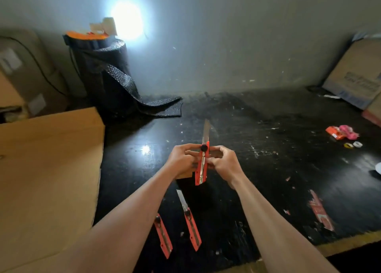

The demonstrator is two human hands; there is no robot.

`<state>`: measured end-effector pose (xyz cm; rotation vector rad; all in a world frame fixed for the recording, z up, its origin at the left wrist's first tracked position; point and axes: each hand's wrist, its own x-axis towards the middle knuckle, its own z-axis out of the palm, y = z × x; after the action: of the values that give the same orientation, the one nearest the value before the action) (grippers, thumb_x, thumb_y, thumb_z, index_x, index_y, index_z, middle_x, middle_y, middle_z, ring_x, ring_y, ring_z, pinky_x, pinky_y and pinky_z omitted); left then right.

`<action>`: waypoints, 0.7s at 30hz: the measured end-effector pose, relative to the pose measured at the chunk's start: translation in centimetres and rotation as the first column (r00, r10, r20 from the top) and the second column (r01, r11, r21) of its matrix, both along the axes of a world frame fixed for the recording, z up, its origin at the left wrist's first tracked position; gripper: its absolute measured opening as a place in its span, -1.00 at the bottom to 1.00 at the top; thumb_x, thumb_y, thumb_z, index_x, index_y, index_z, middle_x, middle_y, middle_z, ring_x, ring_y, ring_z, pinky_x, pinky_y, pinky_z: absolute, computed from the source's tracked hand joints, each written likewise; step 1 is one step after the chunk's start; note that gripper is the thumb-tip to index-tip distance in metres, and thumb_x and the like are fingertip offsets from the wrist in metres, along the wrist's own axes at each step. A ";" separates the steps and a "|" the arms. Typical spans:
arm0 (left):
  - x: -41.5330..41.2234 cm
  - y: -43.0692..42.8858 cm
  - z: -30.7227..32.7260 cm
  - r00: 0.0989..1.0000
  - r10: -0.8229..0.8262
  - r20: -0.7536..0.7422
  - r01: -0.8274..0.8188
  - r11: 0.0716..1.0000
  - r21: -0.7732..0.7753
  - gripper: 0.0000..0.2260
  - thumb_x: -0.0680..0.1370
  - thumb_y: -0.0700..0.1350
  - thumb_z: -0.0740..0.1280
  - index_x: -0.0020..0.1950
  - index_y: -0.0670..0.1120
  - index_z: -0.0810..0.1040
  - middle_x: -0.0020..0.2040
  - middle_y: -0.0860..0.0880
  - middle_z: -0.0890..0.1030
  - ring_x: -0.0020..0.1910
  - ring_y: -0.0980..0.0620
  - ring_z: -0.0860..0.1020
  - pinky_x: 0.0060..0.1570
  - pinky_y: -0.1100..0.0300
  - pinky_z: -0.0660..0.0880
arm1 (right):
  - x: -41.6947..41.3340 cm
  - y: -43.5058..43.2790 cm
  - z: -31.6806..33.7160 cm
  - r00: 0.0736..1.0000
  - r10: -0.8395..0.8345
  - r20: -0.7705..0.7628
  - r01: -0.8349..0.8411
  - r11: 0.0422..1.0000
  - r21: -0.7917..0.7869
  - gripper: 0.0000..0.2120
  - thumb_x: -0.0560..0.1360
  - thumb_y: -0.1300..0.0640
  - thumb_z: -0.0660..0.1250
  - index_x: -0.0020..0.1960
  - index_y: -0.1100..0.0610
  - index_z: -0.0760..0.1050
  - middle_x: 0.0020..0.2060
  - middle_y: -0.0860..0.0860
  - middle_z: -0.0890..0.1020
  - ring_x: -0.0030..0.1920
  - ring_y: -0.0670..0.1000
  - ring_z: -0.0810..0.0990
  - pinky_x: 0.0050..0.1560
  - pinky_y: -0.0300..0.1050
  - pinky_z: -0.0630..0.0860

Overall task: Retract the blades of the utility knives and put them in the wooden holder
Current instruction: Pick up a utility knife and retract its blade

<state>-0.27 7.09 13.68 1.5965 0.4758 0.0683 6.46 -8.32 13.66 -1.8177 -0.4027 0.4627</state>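
On black table (pixel 268 149), w/ wooden holder (pixel 184 175) partly hidden behind our hands, our left hand (pixel 181 159) & right hand (pixel 223 161) both grip red knife (pixel 203 163), blade out, pointing away. Two more knives (pixel 191 229) lie nearer us.

In front of me a black, scuffed table (pixel 268 149) dotted with pale flecks fills the lower middle of the frame. Behind it runs a grey wall (pixel 226 35), with a bright glare of light (pixel 126 21) at upper left. Below that glare stands a roll of black bubble wrap (pixel 107 70), its loose end trailing onto the table. A plain cardboard sheet (pixel 47 169) covers the left, and a printed cardboard box (pixel 356 77) leans at right
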 end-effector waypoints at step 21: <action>-1.5 6.6 13.5 0.917 0.235 0.323 -0.236 0.971 -0.037 -0.67 0.58 -0.46 0.33 0.26 -0.16 0.66 -0.05 -0.15 0.78 -0.16 -0.13 0.77 -0.32 0.06 0.68 | 2.3 10.1 13.3 0.850 0.092 0.519 -0.130 0.991 0.038 -0.78 0.64 0.11 0.32 0.27 0.01 0.59 0.07 -0.01 0.69 -0.14 -0.15 0.64 -0.16 -0.44 0.54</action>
<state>-1.81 13.66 27.19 1.4875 0.4053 0.5096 8.71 1.82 27.01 -1.8393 -0.8883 0.0213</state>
